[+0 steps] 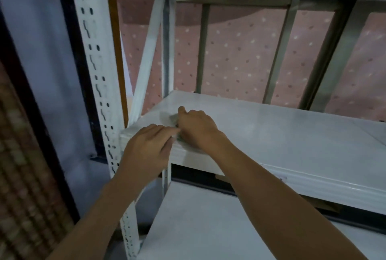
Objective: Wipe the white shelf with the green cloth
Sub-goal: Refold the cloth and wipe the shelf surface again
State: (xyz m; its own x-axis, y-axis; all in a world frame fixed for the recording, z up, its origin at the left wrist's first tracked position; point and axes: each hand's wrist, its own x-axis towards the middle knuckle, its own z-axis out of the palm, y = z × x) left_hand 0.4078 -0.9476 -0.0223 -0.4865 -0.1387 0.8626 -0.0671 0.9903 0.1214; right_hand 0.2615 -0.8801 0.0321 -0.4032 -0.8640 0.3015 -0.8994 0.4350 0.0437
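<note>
Both hands are working at the corner of the white shelf (282,134) nearest the slotted post (95,75), and the green cloth (171,118) is bunched there under them, just beside the post on the shelf top. Only a pale, blurred scrap of it shows past the knuckles. The right hand (197,131) lies over the cloth with its fingers curled down around it, thumb raised toward the back, so it seems to be grasping the cloth. The left hand (147,146) comes in from the post side with its fingers fairly straight and released, resting on the shelf's front edge, the tips touching the cloth or the right hand; the blur hides which. This looks like the start of a wiping pass, or the cloth being gathered into a pad before one. The long stretch of shelf running away from the post shows no cloth on it, so I judge most of the wiping is yet to be done. The next move calls for pressing the cloth flat and drawing it away from the post along the shelf, keeping it from slipping off the front edge onto the lower shelf (208,228).
</note>
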